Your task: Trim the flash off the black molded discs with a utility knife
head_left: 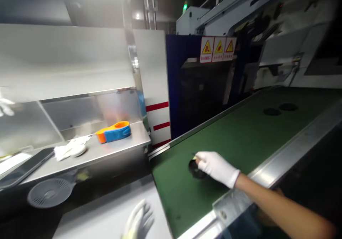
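Observation:
My right hand (217, 168), in a white glove with bare fingertips showing, reaches over the green conveyor belt (171, 182). Its thumb and fingers pinch the upper edge of a black round part (197, 171), low over or on the belt; blur hides which. My left hand (137, 218), also gloved in white, is at the bottom edge above a pale worktop (112, 210). Its fingers stretch forward with nothing visible in them. Farther along the belt lie two dark round parts, the nearer one (271, 111) and the farther one (288, 107).
Metal rails (267, 175) border the belt. On the left, a steel shelf (103, 150) bears an orange and blue tape dispenser-like object (117, 133), white gloves (70, 150) and a dark flat tray or tablet (28, 166). Below hangs a grey fan (50, 193). A blue machine panel (184, 89) with warning labels stands behind.

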{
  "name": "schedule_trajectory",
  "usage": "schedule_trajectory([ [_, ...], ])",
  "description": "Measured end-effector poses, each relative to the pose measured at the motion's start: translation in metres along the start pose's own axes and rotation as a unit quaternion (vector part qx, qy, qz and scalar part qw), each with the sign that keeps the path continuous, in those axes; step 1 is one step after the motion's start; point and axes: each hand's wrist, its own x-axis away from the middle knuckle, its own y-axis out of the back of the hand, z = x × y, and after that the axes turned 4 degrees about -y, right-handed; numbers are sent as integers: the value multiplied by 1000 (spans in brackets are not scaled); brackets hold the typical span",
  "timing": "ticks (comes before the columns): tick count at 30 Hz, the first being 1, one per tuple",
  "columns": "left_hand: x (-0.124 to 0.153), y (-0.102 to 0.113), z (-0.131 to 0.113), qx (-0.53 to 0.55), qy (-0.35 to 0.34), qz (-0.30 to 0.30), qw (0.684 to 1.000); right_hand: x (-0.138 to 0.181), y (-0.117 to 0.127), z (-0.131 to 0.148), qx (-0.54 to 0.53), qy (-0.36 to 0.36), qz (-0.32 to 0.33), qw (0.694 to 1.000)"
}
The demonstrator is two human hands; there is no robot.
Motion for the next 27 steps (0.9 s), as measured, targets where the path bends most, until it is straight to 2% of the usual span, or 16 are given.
schedule_trajectory([
  [2, 5, 6, 3, -14, 55, -39, 998, 37, -53, 59, -76, 76, 58, 993],
  [3, 6, 8, 4, -12, 96, -60, 994, 52, -74, 85, -105, 87, 76, 988],
  [5, 10, 12, 3, -8, 147, -101, 984, 77, -100, 125, -154, 83, 113, 978],
  [7, 16, 21, -5, 25, 175, -110, 978, 94, -110, 150, -192, 47, 135, 971],
  [10, 27, 45, -29, 123, 175, -83, 973, 110, -111, 166, -222, 23, 106, 969],
  [12, 32, 63, -46, 165, 137, -71, 974, 120, -116, 169, -204, 34, 90, 974],
  [16, 36, 83, -67, 168, 32, -52, 984, 138, -138, 176, -199, 31, 170, 965],
  [19, 38, 79, -73, 137, -27, -69, 988, 143, -151, 190, -149, 34, 138, 979],
  [22, 40, 70, -76, 95, -54, -84, 991, 142, -154, 205, -77, 44, 93, 992],
  [27, 43, 63, -78, 85, -88, -91, 988, 138, -158, 217, -58, 53, 81, 994],
])
